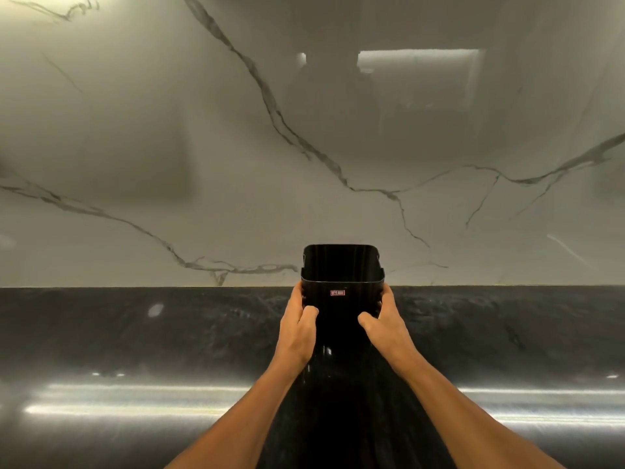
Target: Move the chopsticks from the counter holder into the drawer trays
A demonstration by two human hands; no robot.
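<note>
A black, square-sided holder (341, 282) with rounded corners and a small red label stands at the back of the dark counter, close to the marble wall. Its open top shows only dark inner walls; I see no chopsticks in it. My left hand (299, 324) grips its left side, thumb on the front face. My right hand (384, 321) grips its right side the same way. The drawer and its trays are out of view.
The glossy black stone counter (135, 350) runs the full width, with bright light streaks near its front. Behind it rises a pale marble backsplash (203, 147) with dark veins and a window reflection.
</note>
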